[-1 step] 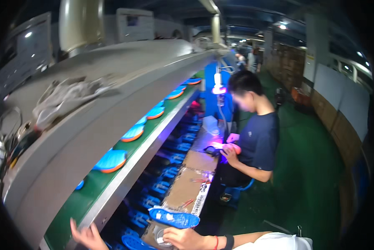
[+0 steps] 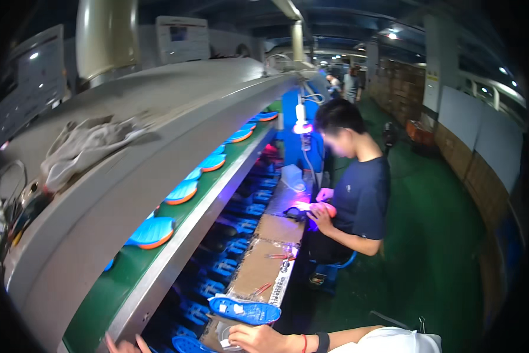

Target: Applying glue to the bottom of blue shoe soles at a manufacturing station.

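At the lower left, my left hand (image 2: 126, 346) is cut off by the picture's edge. Its fingers are apart and empty beside the metal edge of the green conveyor belt (image 2: 99, 306). My right hand (image 2: 258, 337) is closed at the side of a small whitish cup (image 2: 224, 336); what its fingertips grip is hard to make out. Just beyond that hand lies a blue shoe sole (image 2: 255, 312) with small white pieces on its left part. Another blue sole (image 2: 191, 344) shows partly at the lower edge, left of the cup.
Blue-and-orange soles (image 2: 152, 233) line the belt under a grey metal hood (image 2: 99, 194). Red-handled tools (image 2: 261, 289) rest on the cardboard-covered bench (image 2: 249, 270). Further along, a co-worker (image 2: 358, 188) sits handling a piece beneath a lamp (image 2: 301, 125). Blue racks (image 2: 223, 267) fill the space below the belt.
My left hand has dropped lower, so that only its fingers show. The right hand stays by the cup. The whole view has shifted slightly.
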Tool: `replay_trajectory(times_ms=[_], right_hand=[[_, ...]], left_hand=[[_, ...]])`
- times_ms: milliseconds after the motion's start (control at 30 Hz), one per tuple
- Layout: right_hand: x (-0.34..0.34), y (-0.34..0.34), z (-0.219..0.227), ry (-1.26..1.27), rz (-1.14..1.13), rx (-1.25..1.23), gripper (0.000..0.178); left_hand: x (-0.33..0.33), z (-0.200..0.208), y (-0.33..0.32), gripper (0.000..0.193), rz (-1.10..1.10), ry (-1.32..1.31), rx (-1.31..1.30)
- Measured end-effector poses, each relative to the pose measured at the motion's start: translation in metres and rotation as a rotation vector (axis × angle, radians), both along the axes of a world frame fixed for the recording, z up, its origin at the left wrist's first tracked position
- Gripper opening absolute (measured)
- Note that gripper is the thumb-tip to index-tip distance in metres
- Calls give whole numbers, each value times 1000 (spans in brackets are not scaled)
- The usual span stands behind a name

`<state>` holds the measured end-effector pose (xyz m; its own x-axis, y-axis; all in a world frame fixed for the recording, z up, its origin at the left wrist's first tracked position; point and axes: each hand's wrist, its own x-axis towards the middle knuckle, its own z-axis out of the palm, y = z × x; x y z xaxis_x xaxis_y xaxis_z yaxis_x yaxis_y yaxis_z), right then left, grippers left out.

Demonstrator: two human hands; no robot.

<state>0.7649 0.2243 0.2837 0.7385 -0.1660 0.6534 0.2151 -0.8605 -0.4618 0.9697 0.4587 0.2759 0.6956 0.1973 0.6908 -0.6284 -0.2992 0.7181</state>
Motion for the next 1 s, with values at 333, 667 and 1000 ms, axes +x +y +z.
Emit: replay_trajectory(times_ms=[333, 667, 1000], right_hand=[[2, 19, -17, 116, 33, 2, 11], [12, 37, -39, 269, 122, 18, 15], [12, 39, -29, 483, 231, 79, 19]], left_hand=[[-211, -264, 279, 22, 434, 712, 623], [-213, -195, 241, 20, 276, 756, 131], [-243, -76, 224, 20, -134, 389, 1157]])
